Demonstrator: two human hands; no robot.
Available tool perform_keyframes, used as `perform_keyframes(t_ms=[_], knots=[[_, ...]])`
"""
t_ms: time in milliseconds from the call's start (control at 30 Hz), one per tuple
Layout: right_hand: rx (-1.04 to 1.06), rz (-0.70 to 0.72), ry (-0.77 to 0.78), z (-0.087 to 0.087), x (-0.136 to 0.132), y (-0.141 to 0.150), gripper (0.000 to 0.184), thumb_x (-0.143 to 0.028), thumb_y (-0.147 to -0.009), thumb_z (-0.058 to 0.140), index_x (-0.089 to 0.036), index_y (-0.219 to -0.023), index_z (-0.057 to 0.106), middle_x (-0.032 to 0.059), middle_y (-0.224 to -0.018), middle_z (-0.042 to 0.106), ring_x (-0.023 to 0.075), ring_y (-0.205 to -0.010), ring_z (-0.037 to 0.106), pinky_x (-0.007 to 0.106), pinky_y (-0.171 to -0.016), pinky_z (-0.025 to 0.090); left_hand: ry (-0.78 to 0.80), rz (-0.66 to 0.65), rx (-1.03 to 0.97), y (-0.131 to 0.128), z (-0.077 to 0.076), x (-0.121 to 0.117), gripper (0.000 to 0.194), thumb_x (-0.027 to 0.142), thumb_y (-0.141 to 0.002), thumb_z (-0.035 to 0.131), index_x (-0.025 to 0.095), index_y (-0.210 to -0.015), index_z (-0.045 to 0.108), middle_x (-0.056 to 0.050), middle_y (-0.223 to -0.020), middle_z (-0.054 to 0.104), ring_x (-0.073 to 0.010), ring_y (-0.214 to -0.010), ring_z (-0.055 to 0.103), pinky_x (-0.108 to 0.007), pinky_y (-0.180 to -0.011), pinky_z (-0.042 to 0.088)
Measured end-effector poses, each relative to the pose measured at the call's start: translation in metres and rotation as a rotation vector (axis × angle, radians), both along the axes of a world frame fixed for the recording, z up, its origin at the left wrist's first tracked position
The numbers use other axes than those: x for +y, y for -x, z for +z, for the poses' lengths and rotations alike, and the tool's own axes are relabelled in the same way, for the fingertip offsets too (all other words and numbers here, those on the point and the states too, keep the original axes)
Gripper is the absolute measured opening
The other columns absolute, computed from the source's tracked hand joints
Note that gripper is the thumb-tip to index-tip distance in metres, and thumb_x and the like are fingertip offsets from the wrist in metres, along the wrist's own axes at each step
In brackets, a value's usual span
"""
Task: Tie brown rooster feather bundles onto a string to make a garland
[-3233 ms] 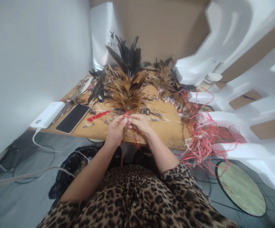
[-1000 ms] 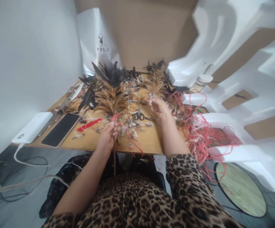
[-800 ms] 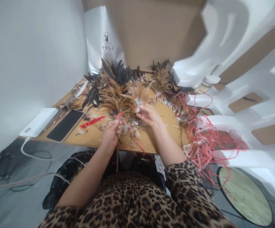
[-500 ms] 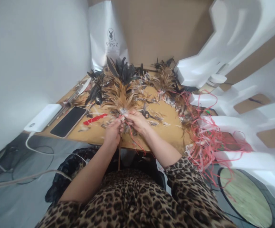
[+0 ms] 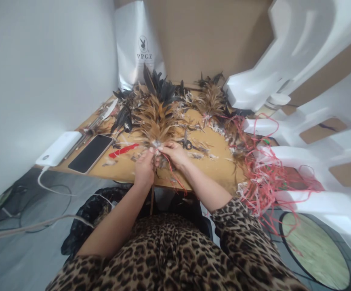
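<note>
Closes the left hand point(image 5: 145, 167) around a brown stick point(image 5: 152, 198), just below a feather bundle point(image 5: 158, 117), and pinches the pale base of that bundle with the fingers point(image 5: 169, 144) of the right hand point(image 5: 175, 154), thumb beside thumb. Has the feathers directly beyond the fingertips, touching only at the base and fanning away in tawny brown, then black at the far end. Runs the stick from the left fist toward the lap, past the near edge of the table point(image 5: 220, 161). Trails a red string point(image 5: 169, 163) from near the right thumb down to that edge. Cannot tell, at this size, how much string to count inside the pinch.

Shows scissors point(image 5: 188, 144) just right of the right hand, among loose feather scraps, and a red strip point(image 5: 123, 150) left of the left hand. Farther left, shows a dark-screened phone point(image 5: 90, 153) near a white box point(image 5: 58, 148) with a cable plugged in. Behind, shows a silver bag point(image 5: 140, 40) with a rabbit print, and a second bundle point(image 5: 211, 99) well apart from the fingers. At far right, heaps a pink-red tangle point(image 5: 264, 178) against white foam point(image 5: 308, 157).
</note>
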State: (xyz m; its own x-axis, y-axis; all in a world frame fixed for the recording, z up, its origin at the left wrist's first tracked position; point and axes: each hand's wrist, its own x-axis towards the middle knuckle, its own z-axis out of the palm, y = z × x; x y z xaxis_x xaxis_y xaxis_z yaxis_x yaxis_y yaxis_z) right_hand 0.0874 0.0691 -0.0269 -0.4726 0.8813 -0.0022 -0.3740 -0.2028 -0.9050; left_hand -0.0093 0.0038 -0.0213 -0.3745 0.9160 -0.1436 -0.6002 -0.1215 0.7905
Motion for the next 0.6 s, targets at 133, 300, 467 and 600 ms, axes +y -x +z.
perform_keyframes(t_ms=[133,300,467,600], knots=[[0.013,-0.007,0.004,0.0009,-0.0042,0.0023,0.035,-0.038,-0.056,0.082,-0.016,-0.066,0.057,-0.0027,-0.058,0.062,0.0118,-0.051,0.058,0.027,-0.053,0.051,-0.014,0.011,0.085,-0.0029,-0.0014,-0.0007,0.027,0.032,-0.060,0.080,0.011,-0.071,0.067,0.000,-0.060,0.060,-0.0047,-0.049,0.049,-0.016,-0.043,0.034],[-0.017,-0.056,0.044,-0.0029,-0.0037,0.0037,0.035,-0.035,-0.054,0.083,-0.016,-0.068,0.057,-0.0024,-0.060,0.062,0.0111,-0.051,0.057,0.025,-0.052,0.048,0.005,0.025,0.080,-0.0031,-0.0043,0.0016,0.027,0.029,-0.058,0.081,0.011,-0.073,0.067,0.000,-0.061,0.061,-0.0044,-0.049,0.048,-0.016,-0.043,0.033],[-0.036,-0.060,-0.021,-0.0043,-0.0020,0.0041,0.035,-0.036,-0.057,0.082,-0.015,-0.074,0.061,-0.0014,-0.065,0.064,0.0096,-0.058,0.059,0.023,-0.061,0.048,-0.002,0.035,0.128,0.0015,-0.0055,0.0039,0.029,0.030,-0.058,0.081,0.011,-0.074,0.067,0.001,-0.057,0.058,-0.0039,-0.047,0.045,-0.016,-0.043,0.032],[-0.041,0.128,0.030,0.0019,-0.0036,0.0010,0.040,-0.040,-0.059,0.080,-0.016,-0.085,0.062,-0.0006,-0.071,0.065,0.0096,-0.061,0.060,0.022,-0.060,0.049,0.002,0.031,0.133,0.0060,-0.0018,0.0031,0.034,0.032,-0.056,0.081,0.011,-0.079,0.068,0.002,-0.056,0.058,-0.0034,-0.044,0.042,-0.016,-0.043,0.030]])
